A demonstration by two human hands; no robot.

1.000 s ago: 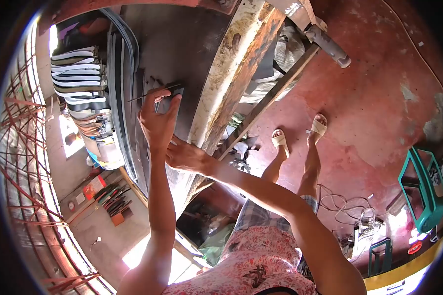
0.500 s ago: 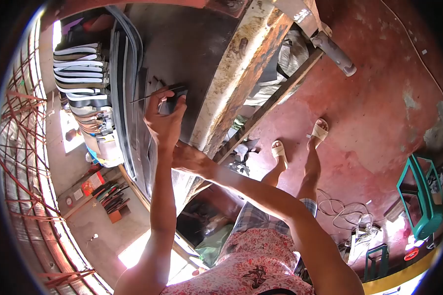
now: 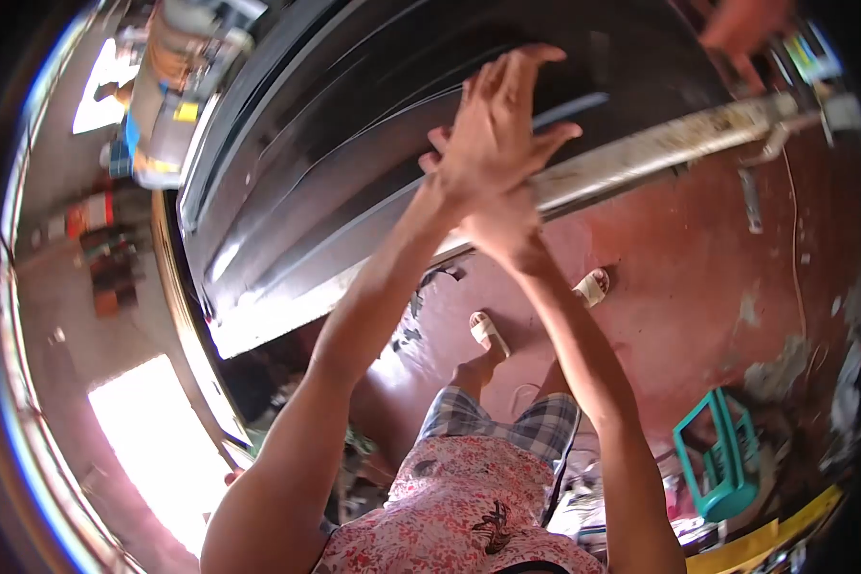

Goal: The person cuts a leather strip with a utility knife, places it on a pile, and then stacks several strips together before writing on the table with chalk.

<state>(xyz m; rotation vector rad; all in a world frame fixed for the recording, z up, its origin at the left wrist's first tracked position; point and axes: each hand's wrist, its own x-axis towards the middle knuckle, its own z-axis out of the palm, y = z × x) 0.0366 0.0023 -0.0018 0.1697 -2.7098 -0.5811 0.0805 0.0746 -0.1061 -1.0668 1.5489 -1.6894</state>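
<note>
Over the dark, layered sheets (image 3: 354, 143) on the bench, my left hand (image 3: 493, 129) is spread flat with its thumb out to the right. Nothing shows in its fingers. My right hand (image 3: 502, 222) crosses underneath at the wrist, partly covered by the left; a couple of its fingertips stick out on the left side, apart from each other. Whether anything lies under the palms is hidden. A narrow bluish bright streak runs on the dark surface just right of my left hand.
A worn pale beam (image 3: 660, 143) edges the bench. At the top right is another person's blurred hand (image 3: 751, 33). A green plastic stool (image 3: 722, 469) lies on the red floor (image 3: 679, 287). Stacked goods (image 3: 167, 86) stand at upper left.
The view has turned and sits closer to the bench. My left hand has opened and no longer shows the small dark piece and thin rod. Another person's hand has come into view.
</note>
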